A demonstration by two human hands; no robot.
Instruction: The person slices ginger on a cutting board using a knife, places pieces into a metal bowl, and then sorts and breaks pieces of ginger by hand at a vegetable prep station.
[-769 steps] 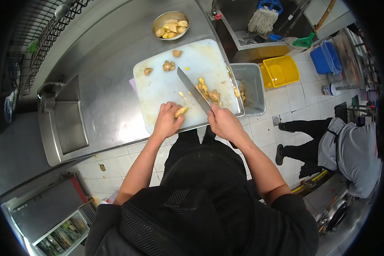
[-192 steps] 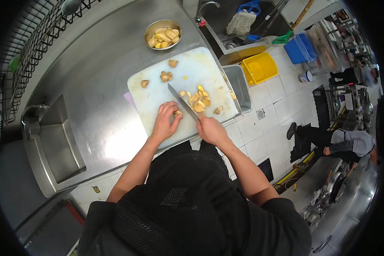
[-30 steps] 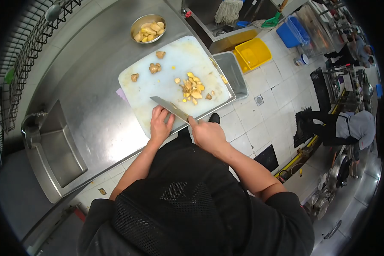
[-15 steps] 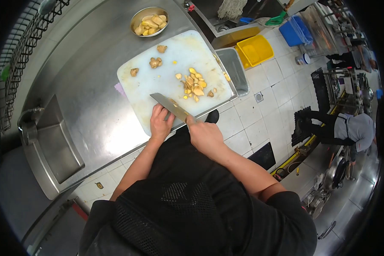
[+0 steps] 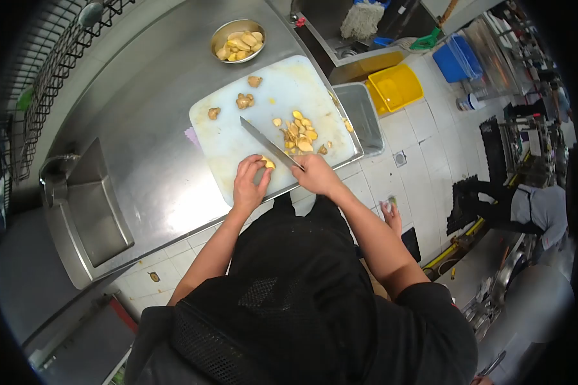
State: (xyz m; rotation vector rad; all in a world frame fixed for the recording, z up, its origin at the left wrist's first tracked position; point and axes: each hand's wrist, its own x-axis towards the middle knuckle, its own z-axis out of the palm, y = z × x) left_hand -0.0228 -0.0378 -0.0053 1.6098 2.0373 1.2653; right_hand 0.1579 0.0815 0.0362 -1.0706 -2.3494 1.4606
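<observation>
A white cutting board [image 5: 221,144] lies at the counter's front edge. At its near edge my left hand [image 5: 249,185] is closed on a yellow ginger piece [image 5: 268,163] between thumb and fingers. My right hand [image 5: 316,174] grips the handle of a large knife [image 5: 270,142], whose blade points up and left over the board. Right of the blade lies a pile of ginger peelings and offcuts [image 5: 297,133]. Three unpeeled ginger knobs, one of them the middle knob [image 5: 245,101], sit toward the board's far left. Behind the board, a metal bowl [image 5: 221,32] holds several peeled pieces.
A grey bin [image 5: 364,122] and a yellow bucket [image 5: 398,88] stand right of the counter. A small sink [image 5: 96,218] is at the left, a larger one with a mop [image 5: 363,22] behind. A co-worker [image 5: 536,208] stands at right; another person's hand [image 5: 392,215] shows near my right arm.
The knife has moved away from my left hand to the right, and the ginger piece now shows in my fingers. Another person's hand has appeared beside my right arm. The view has shifted slightly.
</observation>
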